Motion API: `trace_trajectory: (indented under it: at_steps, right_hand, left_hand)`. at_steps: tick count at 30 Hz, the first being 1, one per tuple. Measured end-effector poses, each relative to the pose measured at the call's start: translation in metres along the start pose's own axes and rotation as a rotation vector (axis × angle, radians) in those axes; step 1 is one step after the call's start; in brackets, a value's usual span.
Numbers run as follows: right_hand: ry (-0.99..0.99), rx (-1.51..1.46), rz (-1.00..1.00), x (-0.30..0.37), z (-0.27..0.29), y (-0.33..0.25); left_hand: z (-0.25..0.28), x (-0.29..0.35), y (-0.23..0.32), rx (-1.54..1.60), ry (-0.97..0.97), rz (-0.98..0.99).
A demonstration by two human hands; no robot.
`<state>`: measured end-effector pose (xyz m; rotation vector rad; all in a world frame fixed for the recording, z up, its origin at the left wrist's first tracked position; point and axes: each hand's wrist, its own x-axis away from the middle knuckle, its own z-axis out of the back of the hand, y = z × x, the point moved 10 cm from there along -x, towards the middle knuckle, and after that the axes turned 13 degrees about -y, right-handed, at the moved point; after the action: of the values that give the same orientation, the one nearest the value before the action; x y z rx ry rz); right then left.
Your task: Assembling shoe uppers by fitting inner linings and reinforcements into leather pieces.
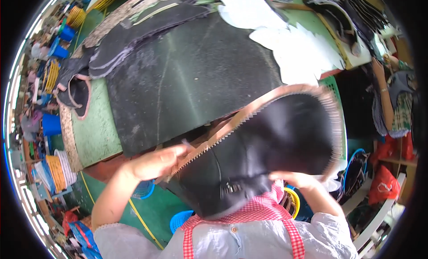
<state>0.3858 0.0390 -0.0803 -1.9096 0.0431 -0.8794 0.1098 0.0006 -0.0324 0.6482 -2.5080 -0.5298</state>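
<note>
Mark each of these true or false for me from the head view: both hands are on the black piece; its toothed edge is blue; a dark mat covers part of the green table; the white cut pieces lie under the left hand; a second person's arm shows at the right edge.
1. Both the left hand and the right hand are on the black fabric piece. True.
2. Its toothed trim is blue. False: it is pinkish tan.
3. A dark mat covers part of the green table. True.
4. The white cut pieces lie under the left hand. False: they lie at the table's far side, apart from both hands.
5. Another person's arm shows at the right edge. True.
</note>
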Motion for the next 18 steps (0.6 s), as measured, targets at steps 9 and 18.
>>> trace_trajectory:
  at_steps: [9,18]
  right_hand:
    - [-0.274,0.219,-0.579,0.033,0.037,0.089]
    - [0.724,1.538,0.553,0.028,0.120,-0.183]
  left_hand:
    - [0.028,0.009,-0.003,-1.076,0.434,0.238]
    - [-0.105,-0.114,0.099,-1.903,0.314,-0.537]
